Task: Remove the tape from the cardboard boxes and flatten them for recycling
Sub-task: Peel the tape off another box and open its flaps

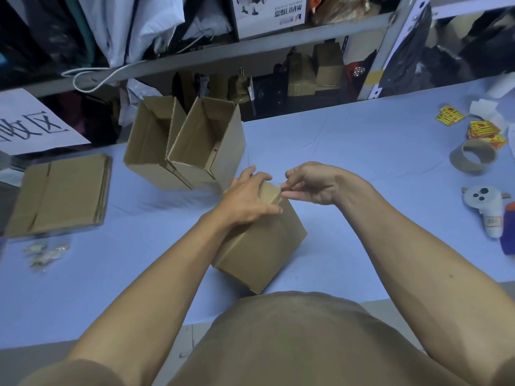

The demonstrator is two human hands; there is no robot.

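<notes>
Nearest the camera is the person's torso in a brown shirt (292,344), pressed up to the near edge of the table (348,151), which is covered in a pale blue cloth. Both bare forearms reach out from it to a closed cardboard box (259,246) that stands on the cloth just beyond the shirt, turned corner-on.

Taking that closed box as the landmark: beyond it and to its left stand two open cardboard boxes (192,146), touching side by side, their mouths up and tilted toward the camera. Well to its left lies a stack of flattened boxes (60,195), flat on the cloth. Near the front of that stack sits a small heap of crumpled tape scraps (46,253).

The left hand (248,199) lies over the far top of the closed box, fingers spread and curved round its upper edge, thumb along the top face. The right hand (312,183) is just beside it at the same top edge, thumb and forefinger pinched together at the corner; the tape itself cannot be made out there.

Well to the right of the box are an empty tape core (472,156), yellow and red labels (485,130), and a white handheld controller (482,204).
</notes>
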